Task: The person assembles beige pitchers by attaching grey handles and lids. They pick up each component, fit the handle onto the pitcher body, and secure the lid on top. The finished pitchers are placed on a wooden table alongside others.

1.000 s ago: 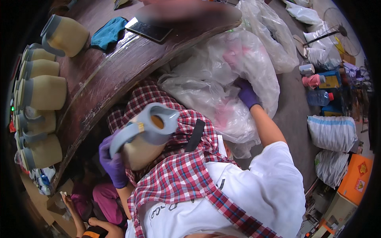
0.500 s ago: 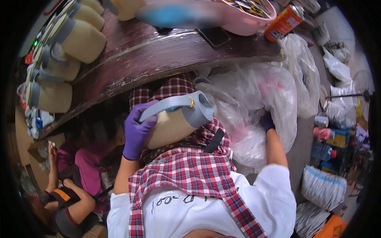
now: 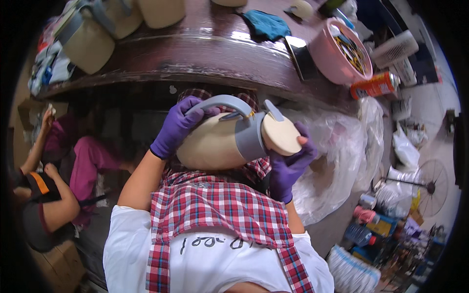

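Tilted on its side above my lap is a beige insulated jug (image 3: 210, 144) with a grey collar and a curved grey handle. My left hand (image 3: 177, 126), in a purple glove, is closed round the rear end of that handle. At the jug's mouth is a round beige lid (image 3: 282, 134) with a grey lever. Purple-gloved too, my right hand (image 3: 291, 171) grips the lid by its edge, one bare fingertip showing through the glove. Whether the lid is fully seated in the collar, I cannot tell.
Several similar jugs (image 3: 88, 49) stand on the dark table (image 3: 195, 56) at the left. A blue cloth (image 3: 266, 24), phone (image 3: 300, 56), pink tub (image 3: 327, 53) and orange can (image 3: 373, 86) lie farther right. Clear plastic bags (image 3: 332, 171) hang by my right. Another person (image 3: 58, 195) sits at left.
My right hand has left the plastic bag and come to the jug, whose open mouth now has a lid at it. My left hand stays on the handle. The view has swung.
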Tool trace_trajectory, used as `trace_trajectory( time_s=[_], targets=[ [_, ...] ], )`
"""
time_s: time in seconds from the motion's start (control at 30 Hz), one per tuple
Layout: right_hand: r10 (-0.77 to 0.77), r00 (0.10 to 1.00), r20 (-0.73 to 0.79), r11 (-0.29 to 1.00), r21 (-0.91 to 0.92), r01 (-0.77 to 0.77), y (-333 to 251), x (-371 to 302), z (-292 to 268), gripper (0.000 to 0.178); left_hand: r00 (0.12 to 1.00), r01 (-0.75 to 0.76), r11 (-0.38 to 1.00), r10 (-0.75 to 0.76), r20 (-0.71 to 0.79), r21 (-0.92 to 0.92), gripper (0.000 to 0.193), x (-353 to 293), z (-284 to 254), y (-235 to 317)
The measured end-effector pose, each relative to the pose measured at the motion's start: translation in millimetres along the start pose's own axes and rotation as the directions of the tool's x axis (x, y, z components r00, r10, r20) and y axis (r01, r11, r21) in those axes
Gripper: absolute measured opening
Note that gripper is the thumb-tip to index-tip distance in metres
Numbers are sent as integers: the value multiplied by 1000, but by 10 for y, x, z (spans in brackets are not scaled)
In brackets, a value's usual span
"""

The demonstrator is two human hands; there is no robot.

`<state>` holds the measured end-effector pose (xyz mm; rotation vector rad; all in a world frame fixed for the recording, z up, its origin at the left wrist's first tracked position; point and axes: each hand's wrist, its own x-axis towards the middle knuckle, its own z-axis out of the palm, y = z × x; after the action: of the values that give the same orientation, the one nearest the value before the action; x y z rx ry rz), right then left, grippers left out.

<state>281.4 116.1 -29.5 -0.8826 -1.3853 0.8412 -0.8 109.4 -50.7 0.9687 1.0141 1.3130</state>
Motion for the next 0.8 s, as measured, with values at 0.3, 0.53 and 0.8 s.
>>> trace_trajectory(
  time_s=[0.3,0.53,0.8],
  targets=[
    [191,813,550,971,-224,-77,-300,576,-108,63,999,-11,997,8,40,74,32,-77,62,51],
    [-130,586,799,930,-106,351,-196,840,107,70,1000,10,997,-11,9,80,36,-52,-38,-188],
    [230,731,642,759,-588,277,722,646,-724,62,890,-447,646,394,231,619,42,-279,664,38]
  ],
)
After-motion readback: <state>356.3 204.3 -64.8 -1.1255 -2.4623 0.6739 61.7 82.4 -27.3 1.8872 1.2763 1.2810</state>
